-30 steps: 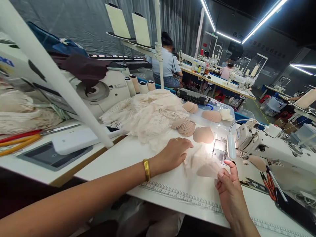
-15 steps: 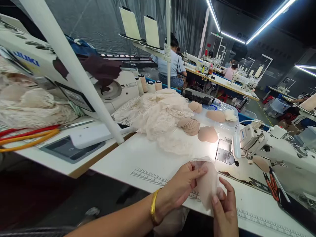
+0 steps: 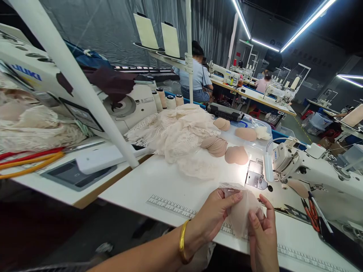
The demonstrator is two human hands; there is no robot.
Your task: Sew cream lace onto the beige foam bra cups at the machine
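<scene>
Between my hands hangs a piece of sheer pale fabric [image 3: 239, 217] with a beige pad showing through it. My left hand [image 3: 217, 213], with a gold bangle at the wrist, pinches its upper left part between thumb and fingers. At the right edge my right hand [image 3: 262, 226] has the cloth between thumb and fingers, its index finger raised. Just beyond the fabric lies the lit needle plate of a sewing machine [image 3: 256, 177]. Beige pads [image 3: 236, 155] and a fanned stack of pads [image 3: 214, 146] rest on the table behind.
A heap of cream lace fabric [image 3: 181, 132] covers the table's back left. Orange-handled scissors [image 3: 313, 215] and a pen lie at right by the machine. A white pole [image 3: 82, 87] rises on the left, near another machine [image 3: 141, 98]. Two people sit at tables farther back.
My right hand has moved up and in, and its fingers now grip the fabric's right side, spreading it wider. My left hand keeps its pinch.
</scene>
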